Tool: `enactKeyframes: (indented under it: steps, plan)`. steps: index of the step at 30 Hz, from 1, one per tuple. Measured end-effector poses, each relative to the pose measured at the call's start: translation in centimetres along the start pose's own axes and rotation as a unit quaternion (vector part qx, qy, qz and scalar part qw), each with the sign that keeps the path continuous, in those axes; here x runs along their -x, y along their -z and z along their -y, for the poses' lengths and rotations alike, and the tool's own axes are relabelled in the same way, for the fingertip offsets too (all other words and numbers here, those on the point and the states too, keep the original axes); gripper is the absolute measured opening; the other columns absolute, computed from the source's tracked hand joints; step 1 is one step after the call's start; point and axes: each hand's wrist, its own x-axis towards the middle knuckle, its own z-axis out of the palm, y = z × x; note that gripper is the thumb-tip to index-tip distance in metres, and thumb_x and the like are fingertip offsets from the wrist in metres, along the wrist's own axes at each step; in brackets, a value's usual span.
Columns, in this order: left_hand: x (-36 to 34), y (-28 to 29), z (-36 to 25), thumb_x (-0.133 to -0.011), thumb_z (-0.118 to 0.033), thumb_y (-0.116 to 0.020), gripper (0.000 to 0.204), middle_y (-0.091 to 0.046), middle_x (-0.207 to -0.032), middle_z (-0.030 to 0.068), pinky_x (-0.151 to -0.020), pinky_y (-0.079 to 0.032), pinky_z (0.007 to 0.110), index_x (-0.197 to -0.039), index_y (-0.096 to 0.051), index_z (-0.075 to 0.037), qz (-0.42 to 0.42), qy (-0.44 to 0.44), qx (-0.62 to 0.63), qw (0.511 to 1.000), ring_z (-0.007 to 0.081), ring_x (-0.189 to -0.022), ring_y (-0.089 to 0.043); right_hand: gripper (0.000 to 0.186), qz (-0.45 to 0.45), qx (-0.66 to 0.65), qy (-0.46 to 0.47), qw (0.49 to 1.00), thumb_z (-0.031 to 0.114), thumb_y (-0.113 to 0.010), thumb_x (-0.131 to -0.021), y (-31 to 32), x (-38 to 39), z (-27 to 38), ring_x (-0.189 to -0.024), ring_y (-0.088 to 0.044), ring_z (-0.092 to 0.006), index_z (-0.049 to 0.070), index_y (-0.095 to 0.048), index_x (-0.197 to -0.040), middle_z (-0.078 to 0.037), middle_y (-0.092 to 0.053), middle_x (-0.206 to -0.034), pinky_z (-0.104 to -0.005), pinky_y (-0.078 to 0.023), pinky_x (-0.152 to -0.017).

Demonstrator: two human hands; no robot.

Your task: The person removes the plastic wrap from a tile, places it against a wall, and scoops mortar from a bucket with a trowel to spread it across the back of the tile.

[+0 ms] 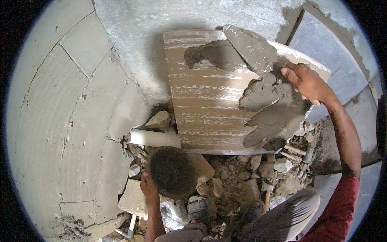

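A large curved tile point(205, 113) with its pale brown, white-streaked side showing stands against the wall. Patches of wet grey mortar point(274, 117) lie on its upper and right parts. My right hand point(302, 82) is closed on a trowel near the tile's upper right; the trowel's blade point(249, 48) is coated in mortar and lies against the tile. My left hand point(149, 187) grips the rim of a dark round bowl point(171, 171) below the tile's lower left, with grey residue inside.
Grey blocks point(80, 161) line the left wall; grey tiles point(330, 52) line the right. A white pipe point(151, 138) runs behind the bowl. Rubble point(238, 177), hammers point(294, 151) and clear plastic point(173, 213) lie around my sandalled feet point(197, 209).
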Motion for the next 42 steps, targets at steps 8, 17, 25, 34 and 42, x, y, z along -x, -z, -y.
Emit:
enactKeyframes:
  steps: [8, 17, 25, 34, 42]
  plan:
    - [0.3, -0.5, -1.6, -0.094, -0.039, -0.038, 0.045, -0.048, -0.075, 0.0067, -0.067, -0.037, 0.033, -0.083, -0.048, 0.003, -0.010, 0.037, 0.015, 0.999, 0.0176, -0.072, -0.039, 0.052, -0.147, 0.069, -0.010, 0.987, 0.044, -0.034, -0.094, 0.1, -1.3, -7.8, -0.056, -0.057, -0.0272, -0.003, -0.051, -0.109, -0.017, -0.060, -0.071, -0.0392, -0.046, -0.060]
    - [0.3, 0.6, 0.0, -0.094, -0.040, -0.040, 0.045, -0.052, -0.078, 0.0056, -0.068, -0.038, 0.032, -0.086, -0.053, 0.002, 0.030, -0.029, 0.129, 0.991, 0.0162, -0.073, -0.043, 0.050, -0.116, -0.209, -0.027, 0.971, 0.032, -0.045, -0.090, -4.3, 3.0, -2.5, -0.060, -0.059, -0.0235, -0.002, -0.040, -0.127, -0.015, -0.061, -0.082, -0.0359, -0.047, -0.058]
    - [1.0, -0.5, -2.7, -0.094, -0.039, -0.039, 0.045, -0.053, -0.077, 0.0055, -0.066, -0.038, 0.031, -0.085, -0.054, 0.003, -0.009, -0.026, 0.047, 0.999, 0.0152, -0.072, -0.044, 0.037, 0.039, -0.212, 0.091, 0.972, 0.033, -0.047, -0.090, -5.6, -4.0, 9.2, -0.050, -0.057, -0.0225, -0.003, -0.054, -0.096, -0.014, -0.052, -0.057, -0.0359, -0.047, -0.049]
    - [0.7, -0.4, -1.6, -0.094, -0.040, -0.040, 0.046, -0.053, -0.078, 0.0065, -0.067, -0.038, 0.031, -0.088, -0.053, 0.004, 0.003, 0.019, 0.068, 0.997, 0.0161, -0.073, -0.043, 0.045, -0.030, -0.207, 0.308, 0.928, 0.041, -0.045, -0.090, -8.6, -9.7, 15.3, -0.055, -0.056, -0.0205, -0.003, -0.051, -0.090, -0.012, -0.055, -0.069, -0.0363, -0.047, -0.054]
    - [0.6, 0.2, -0.9, -0.094, -0.041, -0.040, 0.050, -0.055, -0.084, 0.0100, -0.072, -0.039, 0.033, -0.091, -0.054, 0.007, 0.008, -0.026, 0.046, 0.999, 0.0192, -0.078, -0.046, 0.047, -0.061, -0.256, 0.226, 0.938, 0.035, -0.061, -0.079, -9.2, -3.7, 10.6, -0.082, -0.060, -0.0412, -0.004, -0.050, -0.103, -0.025, -0.061, -0.083, -0.0460, -0.046, -0.073]
